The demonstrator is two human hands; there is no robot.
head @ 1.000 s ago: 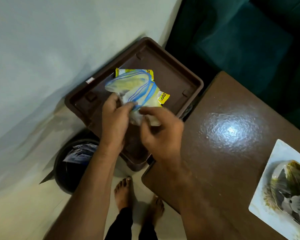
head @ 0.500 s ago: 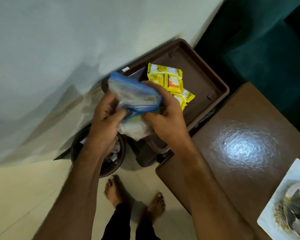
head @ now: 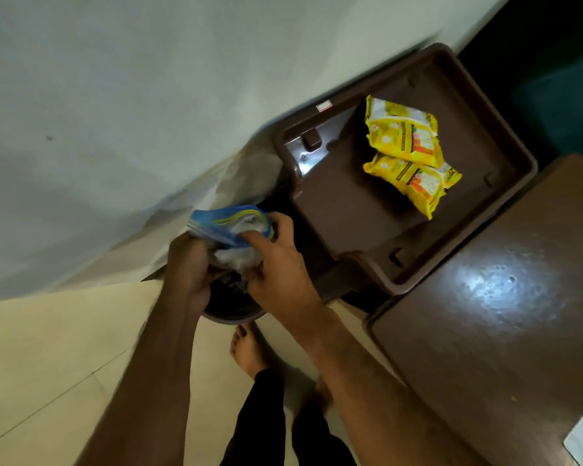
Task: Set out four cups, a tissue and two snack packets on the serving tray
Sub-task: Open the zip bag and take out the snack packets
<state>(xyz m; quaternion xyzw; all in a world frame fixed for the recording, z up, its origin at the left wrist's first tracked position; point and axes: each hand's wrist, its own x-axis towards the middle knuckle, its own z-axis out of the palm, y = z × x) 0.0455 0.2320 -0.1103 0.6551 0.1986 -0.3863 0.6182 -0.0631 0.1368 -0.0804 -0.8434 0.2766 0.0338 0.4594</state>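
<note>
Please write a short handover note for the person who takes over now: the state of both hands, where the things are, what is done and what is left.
Left hand grips the blue tissue pack; right hand pinches white tissue at its opening, above a dark bin.
Two yellow snack packets lie overlapping on the brown tray beside the table.
Done: packets.
Left: tissue onto the tray, then four cups; none in view.
</note>
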